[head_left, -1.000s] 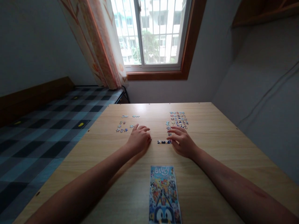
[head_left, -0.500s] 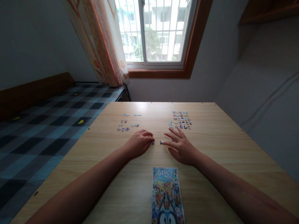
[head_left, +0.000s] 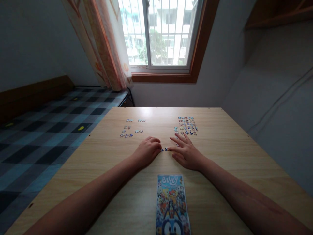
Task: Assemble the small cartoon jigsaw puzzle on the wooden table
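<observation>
My left hand (head_left: 149,150) rests on the wooden table, its fingers curled together around a small dark blue puzzle piece (head_left: 162,150) at the fingertips. Just to the right lies another blue and white piece (head_left: 166,149), touched by a finger of my right hand (head_left: 186,151), whose fingers are spread. A narrow gap parts these two pieces. Beyond my right hand is a block of puzzle pieces in rows (head_left: 187,124). Part of a smaller piece group is hidden under the right fingers. Joined pieces (head_left: 126,135) lie at the left, beyond my left hand.
A colourful picture sheet (head_left: 172,205) lies near the front of the wooden table (head_left: 117,202). More pieces (head_left: 141,120) are near the far left of the table. A bed with a checked cover (head_left: 49,127) stands at the left, and a curtained window is ahead.
My left hand and its piece have come closer to the piece at my right hand, narrowing the gap. The whole view has shifted slightly.
</observation>
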`<state>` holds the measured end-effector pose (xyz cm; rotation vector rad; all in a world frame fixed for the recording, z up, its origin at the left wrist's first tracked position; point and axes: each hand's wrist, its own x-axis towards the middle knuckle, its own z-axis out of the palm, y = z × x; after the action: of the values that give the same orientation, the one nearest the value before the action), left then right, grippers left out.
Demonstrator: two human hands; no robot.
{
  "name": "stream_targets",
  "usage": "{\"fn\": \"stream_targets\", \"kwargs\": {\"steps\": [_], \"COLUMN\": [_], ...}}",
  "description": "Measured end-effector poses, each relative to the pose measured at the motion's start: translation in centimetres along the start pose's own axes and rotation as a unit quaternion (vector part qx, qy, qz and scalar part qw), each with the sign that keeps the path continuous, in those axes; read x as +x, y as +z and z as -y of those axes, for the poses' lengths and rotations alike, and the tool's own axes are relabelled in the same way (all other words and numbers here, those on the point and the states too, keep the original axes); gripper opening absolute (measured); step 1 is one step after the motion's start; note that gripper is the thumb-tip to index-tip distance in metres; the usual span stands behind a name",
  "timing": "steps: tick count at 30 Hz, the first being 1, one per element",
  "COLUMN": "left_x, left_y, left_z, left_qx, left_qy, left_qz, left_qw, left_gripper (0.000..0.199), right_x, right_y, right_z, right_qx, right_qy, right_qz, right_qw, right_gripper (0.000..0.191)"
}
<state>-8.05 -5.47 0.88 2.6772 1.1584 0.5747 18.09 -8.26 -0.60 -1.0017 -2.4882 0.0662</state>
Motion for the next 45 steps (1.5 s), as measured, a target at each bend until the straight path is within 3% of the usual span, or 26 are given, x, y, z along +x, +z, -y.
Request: {"fn": "stream_targets", "kwargs": {"steps": [13, 24, 33, 38, 45], "left_x": [0.3, 0.6, 0.6, 0.2, 0.1], "left_y": [1.4, 1.6, 1.4, 1.3, 1.1], "left_z": [0.1, -0.3, -0.7, -0.7, -0.8], "left_qx": [-0.067, -0.062, -0.051, -0.042, -0.013], "left_qy": [-0.071, -0.091, -0.082, -0.043, -0.012], "left_qz": [-0.051, -0.048, -0.049, -0.076, -0.070], "left_qw": [0.994, 0.993, 0.994, 0.995, 0.997], "left_gripper": [0.004, 0.007, 0.006, 0.013, 0.013], "right_x": [0.2, 0.3, 0.2, 0.2, 0.2], "right_y": [0.1, 0.0, 0.0, 0.1, 0.0], "right_z": [0.1, 0.1, 0.1, 0.0, 0.1], "right_qx": [0.001, 0.003, 0.008, 0.007, 0.003], "right_qy": [-0.002, 0.001, 0.000, 0.002, 0.006], "right_qz": [0.006, 0.014, 0.009, 0.008, 0.017], "right_qw": [1.000, 1.000, 1.000, 1.000, 1.000], "right_gripper": [0.032, 0.032, 0.033, 0.035, 0.036]}}
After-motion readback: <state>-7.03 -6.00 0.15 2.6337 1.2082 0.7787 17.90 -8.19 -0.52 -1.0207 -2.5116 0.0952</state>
